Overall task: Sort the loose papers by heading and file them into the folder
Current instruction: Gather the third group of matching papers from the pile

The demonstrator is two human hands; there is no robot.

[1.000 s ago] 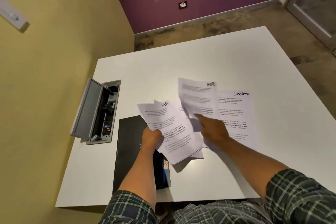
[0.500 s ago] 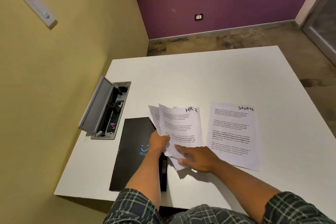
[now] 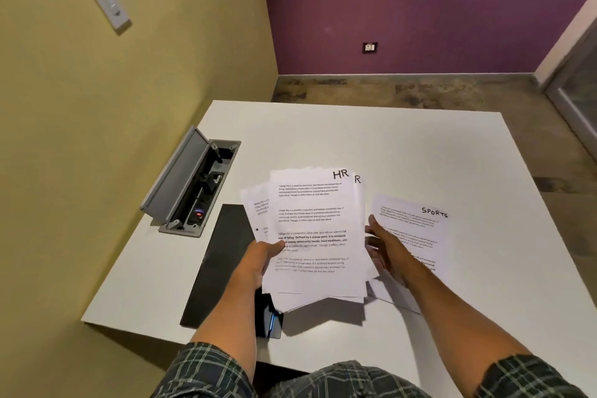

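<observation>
Head view: white table (image 3: 403, 145) in a corner of yellow and purple walls. Left hand (image 3: 258, 260) pinches the HR papers (image 3: 313, 229) above the black folder (image 3: 223, 255). Right hand (image 3: 382, 244), fingers spread, touches the stack's edge beside the SPORTS sheet (image 3: 416, 229).

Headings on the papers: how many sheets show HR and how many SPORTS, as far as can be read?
HR heading in full: 1, the top sheet of the stack in the left hand
Heading partly hidden, only an R showing: 1
SPORTS heading: 1, the sheet on the table by the right hand
Total: 3; other sheets' headings are hidden.
</observation>
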